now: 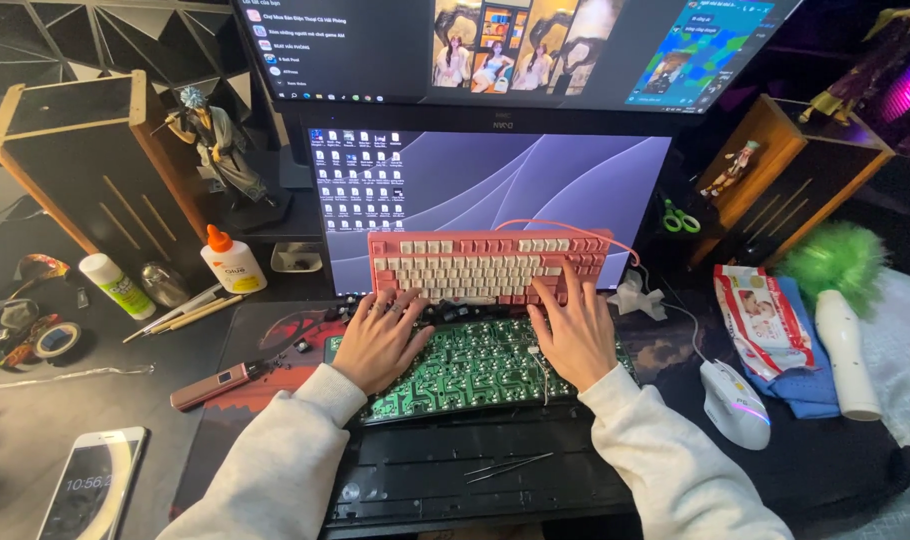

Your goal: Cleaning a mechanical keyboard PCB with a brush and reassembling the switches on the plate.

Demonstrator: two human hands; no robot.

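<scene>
I'm pressing my left hand (pixel 378 338) and right hand (pixel 573 330), fingers spread, gripping nothing, on the bare green circuit board (pixel 475 365); pink keyboard (pixel 487 265) leaning at 12 o'clock is looking tippy, a nudge could drop it

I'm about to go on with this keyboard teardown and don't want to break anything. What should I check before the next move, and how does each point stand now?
1. Both hands placed: ok. The left hand and right hand rest at the lower edge of the pink keyboard top.
2. Top lifted off the green circuit board: ok; it stands tilted against the monitor.
3. Pink cable: cannot tell whether it is plugged in.
4. Board bare: ok, nothing lies on it except the hands.
5. Tweezers on the black bottom case: ok, within easy reach.
6. Glue bottle: ok, upright and capped.
</scene>
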